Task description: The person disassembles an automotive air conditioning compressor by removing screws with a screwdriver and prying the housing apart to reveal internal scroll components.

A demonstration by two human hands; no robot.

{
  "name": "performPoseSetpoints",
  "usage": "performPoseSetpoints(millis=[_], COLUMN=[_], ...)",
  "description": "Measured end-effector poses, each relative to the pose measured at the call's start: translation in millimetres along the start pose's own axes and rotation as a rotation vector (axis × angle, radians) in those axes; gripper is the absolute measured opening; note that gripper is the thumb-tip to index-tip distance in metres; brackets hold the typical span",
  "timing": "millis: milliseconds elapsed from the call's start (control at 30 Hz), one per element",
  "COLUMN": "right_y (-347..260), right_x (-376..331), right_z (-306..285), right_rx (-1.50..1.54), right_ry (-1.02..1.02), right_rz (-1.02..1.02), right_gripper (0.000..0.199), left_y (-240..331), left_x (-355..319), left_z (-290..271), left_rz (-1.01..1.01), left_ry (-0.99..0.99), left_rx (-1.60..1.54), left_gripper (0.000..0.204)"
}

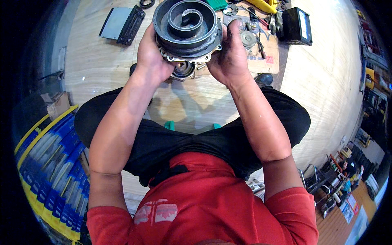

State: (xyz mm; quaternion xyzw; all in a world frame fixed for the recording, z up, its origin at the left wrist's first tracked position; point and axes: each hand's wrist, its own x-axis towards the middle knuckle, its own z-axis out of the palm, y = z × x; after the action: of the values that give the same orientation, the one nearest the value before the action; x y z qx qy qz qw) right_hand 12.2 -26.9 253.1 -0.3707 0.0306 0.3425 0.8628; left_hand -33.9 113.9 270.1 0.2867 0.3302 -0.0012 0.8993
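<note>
spiral housing: matt grey metal, seemingly cast | floor: glossy wood

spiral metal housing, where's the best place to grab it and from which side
Take the round spiral housing by its outer rim, from two opposite sides, as the left hand and right hand do now. It is a wide, thick disc with its open spiral face up, so palms on the flanks probably steady it best. The raised spiral wall inside is narrow and offers little grip.
</note>
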Motion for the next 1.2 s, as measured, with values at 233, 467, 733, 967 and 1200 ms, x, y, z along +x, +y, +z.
performPoseSetpoints(millis=[233,467,733,967,1200], right_y=[-3,4,1,-1,0], right_x=[-6,-1,0,-1,-2], right_z=[1,-6,-2,0,2], right_rx=[-0.012,0.021,0.008,0.019,-0.007], right_ry=[-0.038,-0.022,-0.002,0.026,-0.016], right_rz=[0.023,0.040,0.065,0.066,0.029], right_gripper=[0.073,0.076,0.072,0.070,0.071], left_y=[-3,-3,-4,-1,-1], left_x=[3,4,12,7,4], left_z=[-12,-14,-21,-15,-14], left_rz=[-0.037,-0.038,-0.035,-0.032,-0.013], left_ry=[-0.022,-0.001,0.021,-0.012,-0.005], left_rx=[-0.037,-0.020,-0.041,-0.060,-0.068], left_gripper=[0.052,0.051,0.052,0.050,0.049])
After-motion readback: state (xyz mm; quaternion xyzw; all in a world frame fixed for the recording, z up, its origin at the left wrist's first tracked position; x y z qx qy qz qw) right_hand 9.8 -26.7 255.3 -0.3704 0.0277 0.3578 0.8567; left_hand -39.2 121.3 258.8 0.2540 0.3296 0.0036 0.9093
